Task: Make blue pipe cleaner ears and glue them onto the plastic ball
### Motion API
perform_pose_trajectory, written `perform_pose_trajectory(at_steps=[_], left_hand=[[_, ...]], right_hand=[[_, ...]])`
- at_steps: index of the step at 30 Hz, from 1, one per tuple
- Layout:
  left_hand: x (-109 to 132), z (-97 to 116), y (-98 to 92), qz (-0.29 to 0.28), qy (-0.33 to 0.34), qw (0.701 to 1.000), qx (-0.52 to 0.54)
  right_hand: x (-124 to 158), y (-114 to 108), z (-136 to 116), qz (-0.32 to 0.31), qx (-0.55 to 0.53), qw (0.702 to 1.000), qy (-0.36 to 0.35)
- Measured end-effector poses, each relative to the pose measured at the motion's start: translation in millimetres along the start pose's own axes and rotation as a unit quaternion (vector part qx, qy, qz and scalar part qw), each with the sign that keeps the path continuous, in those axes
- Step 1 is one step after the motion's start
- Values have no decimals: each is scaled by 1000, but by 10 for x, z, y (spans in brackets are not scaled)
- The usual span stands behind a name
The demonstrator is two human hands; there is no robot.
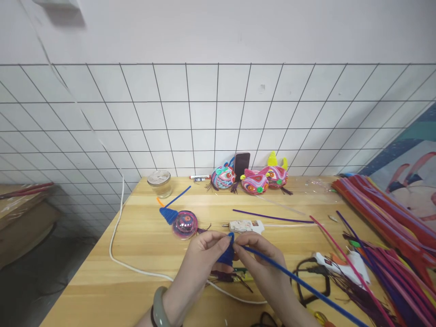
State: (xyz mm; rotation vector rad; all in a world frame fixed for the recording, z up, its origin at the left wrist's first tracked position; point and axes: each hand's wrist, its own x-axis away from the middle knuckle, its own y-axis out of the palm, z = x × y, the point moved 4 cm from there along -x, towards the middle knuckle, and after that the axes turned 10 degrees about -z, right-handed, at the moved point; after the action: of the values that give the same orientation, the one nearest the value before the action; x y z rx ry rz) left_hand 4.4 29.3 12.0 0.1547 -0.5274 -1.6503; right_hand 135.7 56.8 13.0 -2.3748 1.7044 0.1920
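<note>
My left hand (200, 259) pinches a small dark-blue coiled pipe-cleaner piece (226, 255) above the wooden table (136, 254). My right hand (264, 263) is closed on the same blue pipe cleaner (299, 282), whose free length runs off to the lower right. The two hands meet at the coil's top. A pink round fish body with a blue tail fin (180, 221) lies just beyond the left hand. A green bangle (159, 306) is on my left wrist.
A white glue gun (245, 225) and another (344, 265) lie nearby, with a white cord (117, 254). Finished colourful fish (254, 180) and a phone (241, 164) stand at the tiled wall. A glass jar (159, 182) sits back left. Piles of pipe cleaners (384, 218) fill the right side.
</note>
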Motion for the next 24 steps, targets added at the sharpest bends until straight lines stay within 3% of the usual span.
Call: perform_pose_trajectory(at_steps=[7,13,19,24], left_hand=[[2,-20,0,-6,-7,1000,-4],[12,-10,-4,34,0,999,31],[4,-19,6,10,-11,1000,11],[-18,-18,-14,29,-11,999,-25]], right_hand=[[-20,-14,-23,-21,25,999,30],[-11,-47,-7,-18,55,998,5],[-6,-36,-33,-10,71,997,-14],[-12,-25,-83,-3,78,996,-30]])
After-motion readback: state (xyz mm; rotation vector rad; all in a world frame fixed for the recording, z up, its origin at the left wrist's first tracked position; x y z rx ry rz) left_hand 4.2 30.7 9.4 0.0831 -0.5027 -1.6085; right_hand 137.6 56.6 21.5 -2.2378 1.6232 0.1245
